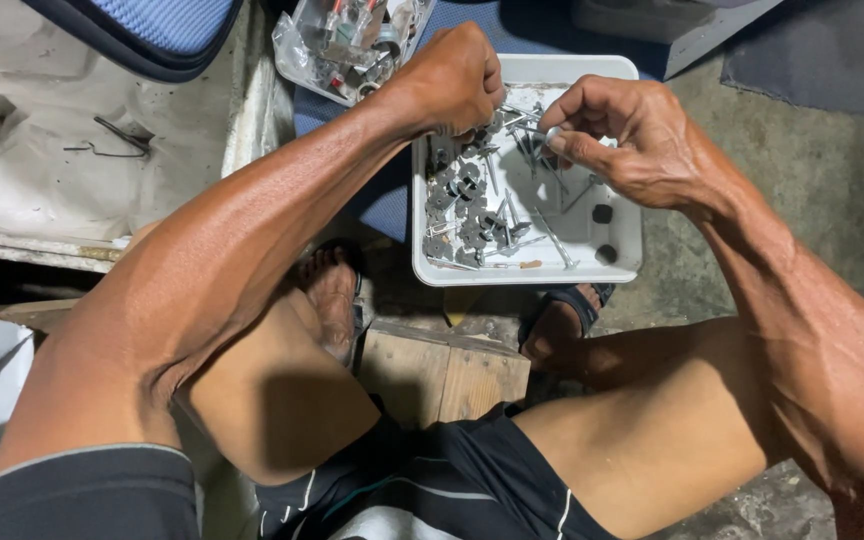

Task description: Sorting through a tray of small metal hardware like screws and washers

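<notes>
the left hand (452,80) is clenched over the far left part of the white tray (622,255), knuckles up; what it grips, i cannot tell. the right hand (632,135) pinches a thin metal screw (532,130) between thumb and fingertips, just above the tray. more screws and dark washers (457,200) lie heaped inside. a clear plastic bag (347,45) of parts sits far left of the tray.

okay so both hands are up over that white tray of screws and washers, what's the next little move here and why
Probably bring the two hands together. The right hand pinches a thin metal screw by its end, pointing toward the left hand, whose closed fingers seem to hold a small part, hidden from view. Both hover over the white rectangular plastic tray, so a dropped piece would likely land inside.
</notes>
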